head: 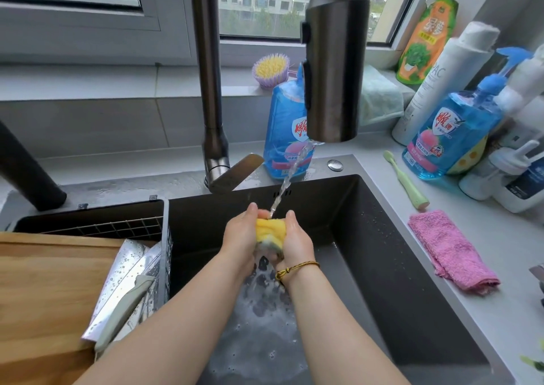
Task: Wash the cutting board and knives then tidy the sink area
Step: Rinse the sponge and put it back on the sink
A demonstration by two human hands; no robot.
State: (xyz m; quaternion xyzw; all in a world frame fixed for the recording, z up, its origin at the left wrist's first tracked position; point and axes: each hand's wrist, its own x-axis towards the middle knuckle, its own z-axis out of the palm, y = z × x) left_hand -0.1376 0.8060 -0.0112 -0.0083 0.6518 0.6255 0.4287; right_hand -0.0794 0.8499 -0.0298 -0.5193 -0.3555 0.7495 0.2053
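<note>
Both hands over the sink: your left hand and right hand are curled round the sponge from either side, squeezing it under the water stream from the faucet head. Sponge: soft yellow foam, with a darker, greenish scouring face underneath, compressed into a lump. Grey suds lie on the sink floor below your wrists. Cutting board: flat, smooth wood, at the sink's left edge. Against it leans a broad steel cleaver blade, beaded with droplets, and a knife with a pale handle lies across that, beside the wire rack. They look washed; judged step: rinsing out the sponge before tidying. Risks: your left forearm passes close to the pale handle, so a careless elbow could nudge the wet, slick knives off the board. The stream strikes the sponge at an angle, so a hard squeeze may throw spray onto the tabletop right of the sink, where a pink terry cloth lies folded. Suds left unflushed would dry as film.
</note>
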